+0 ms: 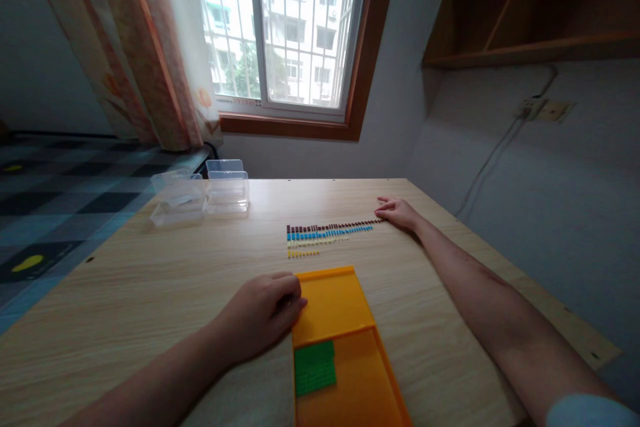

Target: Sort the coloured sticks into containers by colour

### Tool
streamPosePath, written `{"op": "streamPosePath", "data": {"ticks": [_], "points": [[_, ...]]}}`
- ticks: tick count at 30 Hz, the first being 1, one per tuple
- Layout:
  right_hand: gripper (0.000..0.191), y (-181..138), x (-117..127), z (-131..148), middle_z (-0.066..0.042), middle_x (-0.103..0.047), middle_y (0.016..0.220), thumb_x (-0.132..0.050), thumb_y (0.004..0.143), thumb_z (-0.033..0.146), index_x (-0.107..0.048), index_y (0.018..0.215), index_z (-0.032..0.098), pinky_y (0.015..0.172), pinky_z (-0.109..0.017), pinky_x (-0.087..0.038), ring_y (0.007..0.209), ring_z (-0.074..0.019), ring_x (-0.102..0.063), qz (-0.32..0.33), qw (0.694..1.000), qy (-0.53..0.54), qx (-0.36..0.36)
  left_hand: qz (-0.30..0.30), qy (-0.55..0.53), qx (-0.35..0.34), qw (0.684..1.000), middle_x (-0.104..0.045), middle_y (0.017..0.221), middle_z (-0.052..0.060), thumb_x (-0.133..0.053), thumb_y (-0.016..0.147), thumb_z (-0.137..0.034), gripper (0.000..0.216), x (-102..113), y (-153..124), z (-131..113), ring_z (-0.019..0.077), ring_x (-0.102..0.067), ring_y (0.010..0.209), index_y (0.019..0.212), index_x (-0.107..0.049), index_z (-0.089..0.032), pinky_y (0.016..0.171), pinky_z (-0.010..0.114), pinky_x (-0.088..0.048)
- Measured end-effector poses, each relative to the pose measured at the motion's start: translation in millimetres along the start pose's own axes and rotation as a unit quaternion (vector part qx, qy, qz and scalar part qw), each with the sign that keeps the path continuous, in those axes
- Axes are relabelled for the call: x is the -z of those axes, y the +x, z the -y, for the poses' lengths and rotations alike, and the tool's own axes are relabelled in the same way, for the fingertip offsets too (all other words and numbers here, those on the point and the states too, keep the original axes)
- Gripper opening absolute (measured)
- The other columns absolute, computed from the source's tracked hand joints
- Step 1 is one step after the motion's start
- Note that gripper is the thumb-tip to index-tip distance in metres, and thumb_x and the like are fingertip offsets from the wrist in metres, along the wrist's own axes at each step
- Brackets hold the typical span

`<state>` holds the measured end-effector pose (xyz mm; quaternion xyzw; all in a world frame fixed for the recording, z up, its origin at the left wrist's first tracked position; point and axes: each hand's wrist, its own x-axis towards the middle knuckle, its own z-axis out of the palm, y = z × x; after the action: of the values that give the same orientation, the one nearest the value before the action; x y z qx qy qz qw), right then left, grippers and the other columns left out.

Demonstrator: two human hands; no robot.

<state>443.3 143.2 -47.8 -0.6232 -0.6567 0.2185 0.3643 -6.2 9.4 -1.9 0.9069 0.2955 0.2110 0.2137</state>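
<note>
Orange tray (334,307) lies closest to me at six o'clock, a green studded sheet (315,368) in its lower part. At its upper left edge, toward seven o'clock, my left hand (265,303) rests with fingers loosely curled and thumb at the rim; whether it grips the tray I cannot tell. I'd let it act only as a light anchor, because a knock to the tray could push it into the rows just beyond.

Between three and four o'clock, my right hand (399,212) reaches to the far end of the dark row (308,229), fingers partly spread. At this range the tips are too small to read, so a piece may or may not be between them. Good work here, I judge, means fingertips only, palm high, wrist clear of the blue row (300,236) just below, and each piece nudged square to its neighbour.

Below blue come the cream row (300,245) and the short yellow row (300,254), all four lined up at their left ends. Clear boxes (227,193) stand well apart at nine o'clock.
</note>
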Motion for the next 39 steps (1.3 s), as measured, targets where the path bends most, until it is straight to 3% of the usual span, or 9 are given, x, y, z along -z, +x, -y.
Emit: {"op": "streamPosePath", "data": {"ticks": [9, 13, 17, 21, 26, 28, 31, 35, 39], "points": [[0.033, 0, -3, -10, -0.012, -0.06, 0.14, -0.067, 0.099, 0.034, -0.065, 0.127, 0.017, 0.104, -0.051, -0.053, 0.124, -0.0276, -0.061, -0.031, 0.998, 0.046, 0.009, 0.002, 0.002, 0.0, 1.0, -0.059, 0.071, 0.001, -0.049, 0.095, -0.028, 0.023, 0, -1, 1, 0.0153, -0.051, 0.063, 0.073, -0.049, -0.021, 0.059, 0.026, -0.034], [0.03, -6, -1, -6, -0.011, -0.06, 0.141, -0.067, 0.1, 0.034, -0.067, 0.124, 0.017, 0.109, -0.053, -0.049, 0.128, -0.0279, -0.059, -0.051, 0.996, 0.067, 0.012, 0.009, 0.005, 0.001, 1.0, -0.059, 0.071, 0.001, -0.049, 0.094, -0.028, 0.023, 0, 0, 1, 0.0153, -0.051, 0.062, 0.073, -0.049, -0.021, 0.059, 0.026, -0.033], [0.03, -14, 8, 14, -0.014, -0.061, 0.145, -0.077, 0.091, 0.043, -0.076, 0.105, 0.016, 0.12, -0.059, -0.036, 0.139, -0.0325, -0.052, -0.071, 0.994, 0.084, 0.02, 0.012, 0.015, 0.005, 1.0, -0.059, 0.072, 0.001, -0.049, 0.094, -0.028, 0.022, 0, -1, 0, 0.0153, -0.052, 0.063, 0.073, -0.049, -0.02, 0.059, 0.026, -0.033], [0.037, -36, 28, 54, -0.011, -0.055, 0.153, -0.085, 0.075, 0.058, -0.083, 0.086, 0.023, 0.128, -0.055, -0.021, 0.151, -0.0351, -0.038, -0.067, 0.991, 0.09, 0.071, 0.007, 0.024, -0.006, 1.0, -0.059, 0.072, 0.001, -0.05, 0.094, -0.028, 0.022, 0, -1, -2, 0.0149, -0.052, 0.062, 0.074, -0.05, -0.02, 0.058, 0.025, -0.034], [0.022, -103, 34, 119, -0.002, -0.055, 0.153, -0.088, 0.075, 0.049, -0.084, 0.085, 0.03, 0.13, -0.052, -0.018, 0.155, -0.0291, -0.031, 0.025, 0.983, 0.062, 0.17, 0.0, 0.036, -0.028, 0.999, -0.058, 0.071, 0.0, -0.051, 0.094, -0.026, 0.022, -2, -1, -1, 0.0145, -0.051, 0.06, 0.073, -0.05, -0.02, 0.057, 0.026, -0.033], [0.009, -137, 24, 143, 0.0, -0.05, 0.157, -0.081, 0.087, 0.04, -0.084, 0.091, 0.032, 0.129, -0.054, -0.022, 0.157, -0.027, -0.028, 0.093, 0.961, 0.005, 0.26, 0.001, 0.035, -0.027, 0.999, -0.058, 0.071, 0.0, -0.052, 0.094, -0.026, 0.023, -3, 0, -1, 0.0147, -0.051, 0.06, 0.072, -0.05, -0.02, 0.058, 0.026, -0.032], [0.008, -178, 0, 170, 0.001, -0.043, 0.162, -0.077, 0.092, 0.034, -0.084, 0.093, 0.031, 0.127, -0.055, -0.027, 0.159, -0.0267, -0.02, 0.17, 0.926, -0.054, 0.334, -0.001, 0.037, -0.025, 0.999, -0.058, 0.071, 0.0, -0.053, 0.095, -0.025, 0.024, -3, 0, -1, 0.0146, -0.05, 0.061, 0.071, -0.049, -0.02, 0.058, 0.026, -0.032], [0.008, -204, -33, 186, 0.001, -0.039, 0.165, -0.076, 0.092, 0.034, -0.084, 0.095, 0.032, 0.125, -0.062, -0.022, 0.161, -0.0307, -0.011, 0.23, 0.9, -0.097, 0.358, -0.005, 0.04, -0.026, 0.999, -0.057, 0.07, -0.001, -0.054, 0.095, -0.024, 0.023, -3, 1, -4, 0.014, -0.049, 0.059, 0.073, -0.051, -0.02, 0.057, 0.026, -0.031], [0.008, -213, -55, 188, -0.003, -0.039, 0.165, -0.079, 0.089, 0.035, -0.084, 0.096, 0.034, 0.123, -0.07, -0.016, 0.16, -0.037, -0.011, 0.25, 0.904, -0.13, 0.323, -0.007, 0.04, -0.032, 0.999, -0.058, 0.07, -0.001, -0.054, 0.095, -0.022, 0.022, -2, 1, -5, 0.0132, -0.049, 0.058, 0.073, -0.052, -0.019, 0.057, 0.025, -0.032]]}}
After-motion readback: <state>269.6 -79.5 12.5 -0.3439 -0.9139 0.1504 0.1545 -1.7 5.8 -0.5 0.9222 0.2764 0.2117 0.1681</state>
